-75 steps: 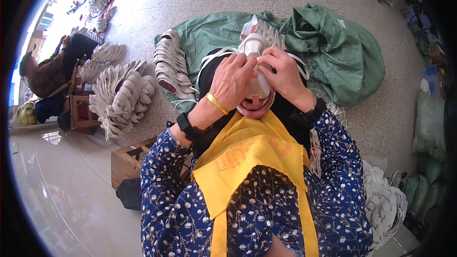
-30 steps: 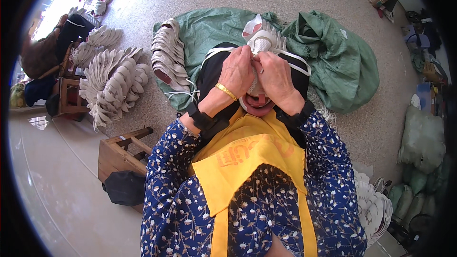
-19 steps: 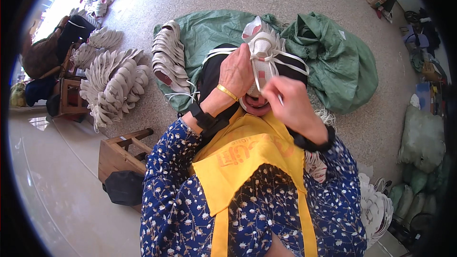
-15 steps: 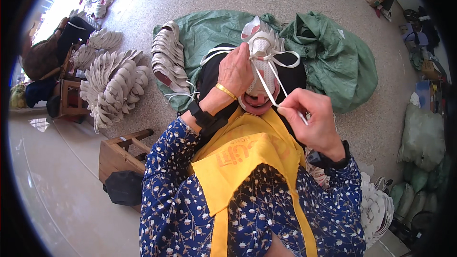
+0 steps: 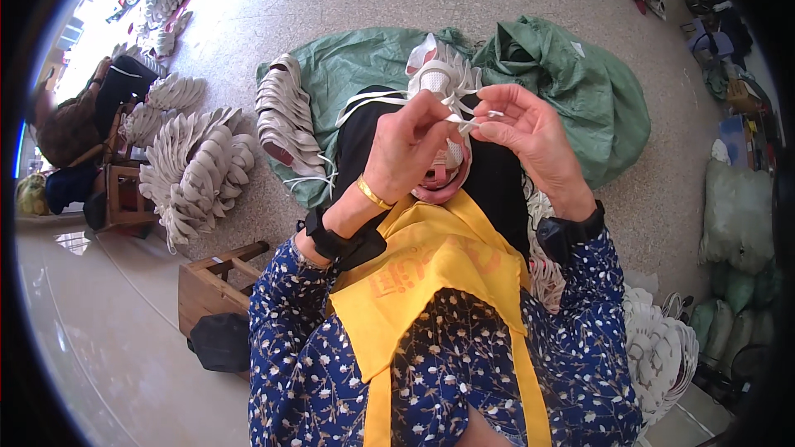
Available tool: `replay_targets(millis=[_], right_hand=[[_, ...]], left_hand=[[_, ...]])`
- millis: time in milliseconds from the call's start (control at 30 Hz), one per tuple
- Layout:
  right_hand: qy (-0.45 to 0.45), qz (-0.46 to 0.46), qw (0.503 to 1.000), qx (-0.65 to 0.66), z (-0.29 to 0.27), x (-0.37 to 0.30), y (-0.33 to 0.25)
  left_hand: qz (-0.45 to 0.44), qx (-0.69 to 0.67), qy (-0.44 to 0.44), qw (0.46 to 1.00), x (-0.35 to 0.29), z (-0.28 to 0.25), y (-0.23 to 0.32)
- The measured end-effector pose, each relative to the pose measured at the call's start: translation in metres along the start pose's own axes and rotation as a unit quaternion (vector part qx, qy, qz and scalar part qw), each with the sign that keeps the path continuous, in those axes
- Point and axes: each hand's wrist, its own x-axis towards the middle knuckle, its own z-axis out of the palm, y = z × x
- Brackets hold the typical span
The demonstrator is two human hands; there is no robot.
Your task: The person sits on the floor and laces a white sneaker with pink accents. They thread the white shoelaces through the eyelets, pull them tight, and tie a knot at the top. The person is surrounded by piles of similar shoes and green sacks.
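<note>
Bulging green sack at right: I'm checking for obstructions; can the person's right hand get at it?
Probably yes: nothing visible stands between the right hand and the bulging green sack, though the hand seems to pinch a thin white shoelace it might need to release first.

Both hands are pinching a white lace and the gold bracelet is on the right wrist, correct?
Not quite: the head view shows the gold bracelet on the left wrist. The rest stands: left hand and right hand both pinch the white lace.
</note>
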Motion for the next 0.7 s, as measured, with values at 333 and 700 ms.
replay_targets(millis=[333,700], right_hand=[[0.017,0.042,0.999,0.002,-0.005,0.012,0.029],[0.006,-0.027,0.998,-0.063,0.008,0.016,0.024]], left_hand=[[-0.120,-0.149,-0.027,0.981,-0.002,0.000,-0.003],[-0.151,-0.275,-0.022,0.949,0.000,0.005,0.001]])
